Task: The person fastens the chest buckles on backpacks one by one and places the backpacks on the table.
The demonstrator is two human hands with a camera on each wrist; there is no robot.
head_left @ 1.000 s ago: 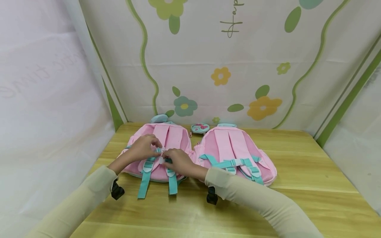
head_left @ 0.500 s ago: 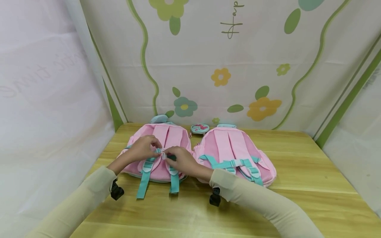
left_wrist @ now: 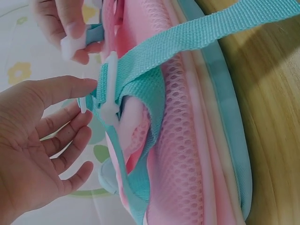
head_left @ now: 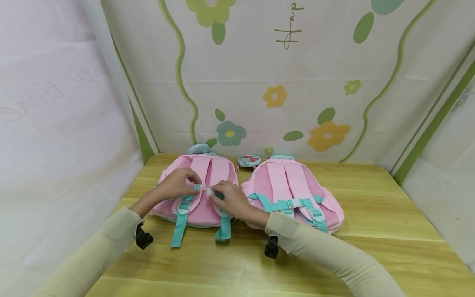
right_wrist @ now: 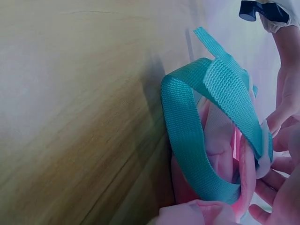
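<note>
A pink backpack lies with its shoulder straps up, both hands over it. Between thumb and fingers my left hand pinches the white pronged half of a buckle on a teal strap. Facing it, a small gap away, is the white socket half, which my right hand pinches. In the left wrist view the socket half shows at the right hand's fingertips. A white strap adjuster with teal webbing hangs beside the left thumb. The right wrist view shows looped teal webbing near the right fingers.
To the right lies a second pink backpack, its white chest buckle fastened. A small round teal pouch sits behind, between the two bags. The wooden table meets a flower-printed cloth at its back edge.
My right hand has moved slightly right with the socket half, so the two buckle halves now stand apart. The teal strap end below it has shifted right and curled. The left hand stays nearly still.
</note>
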